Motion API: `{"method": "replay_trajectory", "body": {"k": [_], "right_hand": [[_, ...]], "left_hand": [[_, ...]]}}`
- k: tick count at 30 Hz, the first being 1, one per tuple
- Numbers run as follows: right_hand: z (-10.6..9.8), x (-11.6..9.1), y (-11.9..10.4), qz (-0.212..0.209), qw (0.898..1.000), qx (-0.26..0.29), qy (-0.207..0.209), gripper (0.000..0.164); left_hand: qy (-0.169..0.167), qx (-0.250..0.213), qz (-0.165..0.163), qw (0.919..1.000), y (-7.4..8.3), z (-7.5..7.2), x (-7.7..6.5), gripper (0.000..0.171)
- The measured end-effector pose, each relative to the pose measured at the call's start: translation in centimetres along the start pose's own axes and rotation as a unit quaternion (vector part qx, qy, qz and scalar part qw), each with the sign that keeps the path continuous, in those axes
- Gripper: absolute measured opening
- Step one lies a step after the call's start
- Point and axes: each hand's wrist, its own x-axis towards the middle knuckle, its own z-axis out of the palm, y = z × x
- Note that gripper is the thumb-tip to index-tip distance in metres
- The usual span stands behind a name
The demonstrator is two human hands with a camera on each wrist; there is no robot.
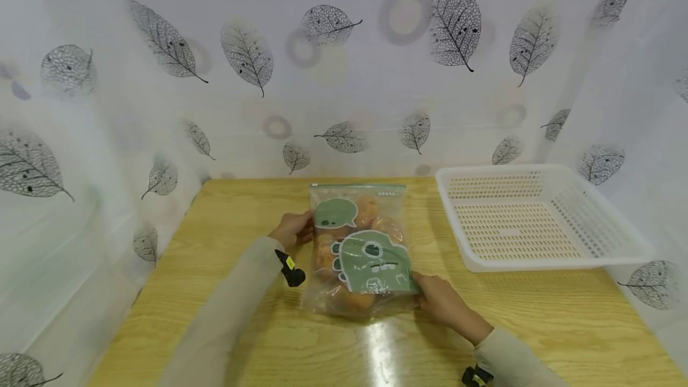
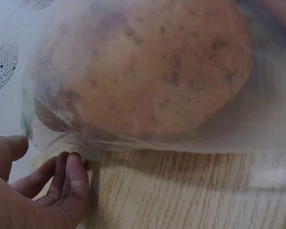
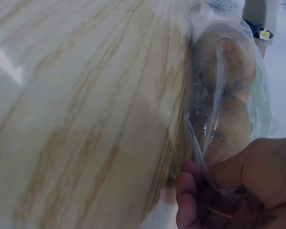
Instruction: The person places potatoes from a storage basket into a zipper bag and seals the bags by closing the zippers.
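Note:
A clear zip bag (image 1: 376, 261) with a green cartoon print lies on the wooden table, its green zip strip at the far end. Inside are several potatoes (image 2: 148, 67), with brown spotted skin seen through the plastic. At the bag's lower right edge my right hand (image 1: 443, 300) pinches the plastic between thumb and fingers, as the right wrist view also shows. My left hand (image 1: 292, 230) is at the upper left side edge. In the left wrist view its thumb and bent fingers stand apart beside the plastic, with no firm hold visible.
To the right of the bag, a white plastic basket (image 1: 470, 261) with slotted walls sits at the back of the wooden table (image 1: 242, 202). A whitish curtain (image 1: 365, 94) with leaf prints hangs behind the table and along both sides.

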Motion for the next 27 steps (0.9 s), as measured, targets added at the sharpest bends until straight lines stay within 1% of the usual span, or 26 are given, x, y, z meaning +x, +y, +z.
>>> {"method": "replay_trajectory", "body": {"k": [3, 7, 10, 13, 15, 16, 17, 18, 19, 20, 21, 22, 23, 24, 25, 27], "right_hand": [[0.0, 0.0, 0.0, 0.004, 1.0, -0.004, -0.004, 0.046], [0.1, 0.0, 0.0, 0.005, 1.0, -0.004, -0.009, 0.046], [0.0, 0.0, -0.1, 0.0, 1.0, 0.003, -0.009, 0.046], [-0.2, -0.1, -0.1, -0.01, 1.0, 0.008, -0.005, 0.046], [-0.3, -0.1, 0.0, -0.016, 1.0, 0.009, -0.004, 0.046], [-0.4, -0.1, 0.1, -0.017, 1.0, 0.009, -0.004, 0.047], [-0.5, -0.1, 0.1, -0.017, 1.0, 0.014, -0.01, 0.048], [-0.6, -0.1, 0.2, -0.014, 1.0, 0.019, -0.016, 0.048], [-0.8, 0.0, 0.3, -0.014, 0.999, 0.022, -0.025, 0.049], [-1.1, -0.1, 0.3, -0.016, 0.999, 0.03, -0.036, 0.051], [-1.5, -0.1, 0.4, -0.016, 0.998, 0.036, -0.047, 0.053], [-2.1, -0.1, 0.4, -0.017, 0.997, 0.039, -0.057, 0.057], [-2.7, -0.2, 0.3, -0.018, 0.996, 0.045, -0.068, 0.063], [-3.5, -0.2, 0.3, -0.025, 0.996, 0.043, -0.074, 0.068], [-4.3, -0.2, 0.2, -0.034, 0.996, 0.041, -0.077, 0.071], [-6.0, -0.1, -0.1, -0.053, 0.995, 0.031, -0.073, 0.072]], "left_hand": [[0.011, 0.0, 0.003, 0.9999, -0.1, 0.3, 0.3, 0.024], [0.036, 0.015, 0.037, 0.9986, -0.2, 0.4, 0.4, 0.019], [0.063, 0.026, 0.068, 0.9953, -0.3, 0.1, 0.3, 0.025], [0.08, 0.035, 0.082, 0.9928, -0.3, -0.3, 0.2, 0.03], [0.075, 0.043, 0.084, 0.9927, -0.3, -0.6, 0.2, 0.03], [0.069, 0.053, 0.084, 0.9927, -0.3, -0.8, 0.2, 0.03], [0.055, 0.055, 0.084, 0.9934, -0.2, -0.9, 0.2, 0.031], [0.042, 0.075, 0.091, 0.9921, -0.2, -1.2, 0.2, 0.032], [0.033, 0.109, 0.101, 0.9883, -0.1, -1.4, 0.1, 0.033], [0.022, 0.146, 0.112, 0.9826, 0.0, -1.6, 0.0, 0.036], [0.011, 0.187, 0.129, 0.9738, 0.2, -1.9, -0.2, 0.04], [-0.001, 0.23, 0.145, 0.9623, 0.4, -2.2, -0.4, 0.044], [-0.012, 0.274, 0.162, 0.948, 0.6, -2.4, -0.7, 0.049], [-0.017, 0.327, 0.182, 0.9272, 0.9, -2.7, -1.1, 0.053], [-0.026, 0.363, 0.198, 0.9102, 1.3, -2.9, -1.6, 0.056], [-0.049, 0.415, 0.228, 0.8793, 2.1, -3.3, -2.6, 0.06]]}}
